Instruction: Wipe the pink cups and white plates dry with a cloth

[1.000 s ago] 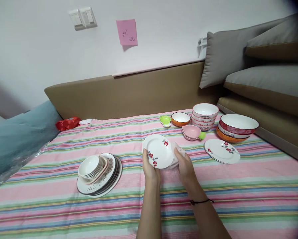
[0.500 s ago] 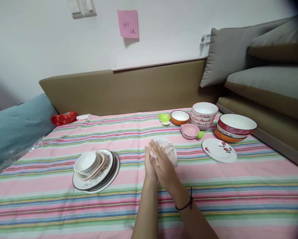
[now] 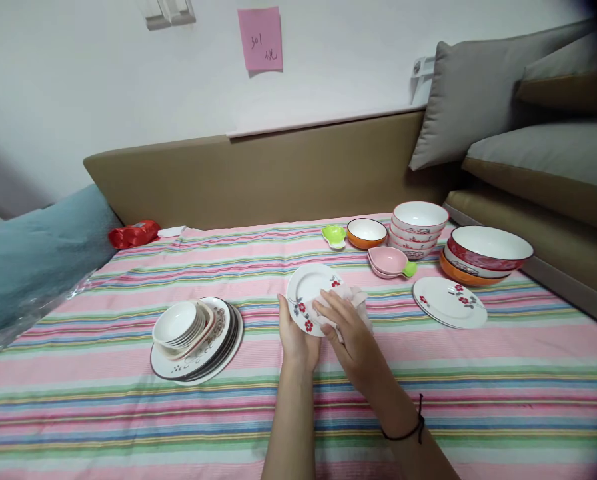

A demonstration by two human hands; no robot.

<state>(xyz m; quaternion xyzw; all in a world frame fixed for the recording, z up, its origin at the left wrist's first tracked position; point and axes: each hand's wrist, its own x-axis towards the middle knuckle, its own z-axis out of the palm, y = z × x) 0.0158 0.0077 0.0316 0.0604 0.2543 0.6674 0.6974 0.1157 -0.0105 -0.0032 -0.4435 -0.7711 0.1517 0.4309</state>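
Note:
A small white plate (image 3: 306, 283) with red flowers is held up in front of me, its face turned toward me. My left hand (image 3: 298, 343) supports it from below and behind, thumb along its left edge. My right hand (image 3: 346, 333) presses a pale pink tissue or cloth (image 3: 359, 300) against the plate's right side, fingers lying over it. The cloth spreads out beyond the right hand. Right of the hands lie flat plates (image 3: 441, 300) with matching red flowers.
A stack of plates (image 3: 188, 360) topped by small white bowls (image 3: 174, 321) sits left on the striped cloth (image 3: 128, 427). At the back right stand stacked bowls (image 3: 418, 230), larger bowls (image 3: 488, 250), pink leaf-shaped dishes (image 3: 389, 260), an orange bowl (image 3: 366, 233) and a green dish (image 3: 334, 235).
The hands were pressed together, mostly covering the plate and cloth. Now they are apart, the flowered plate faces me, and my right hand has shifted rightward with the cloth.

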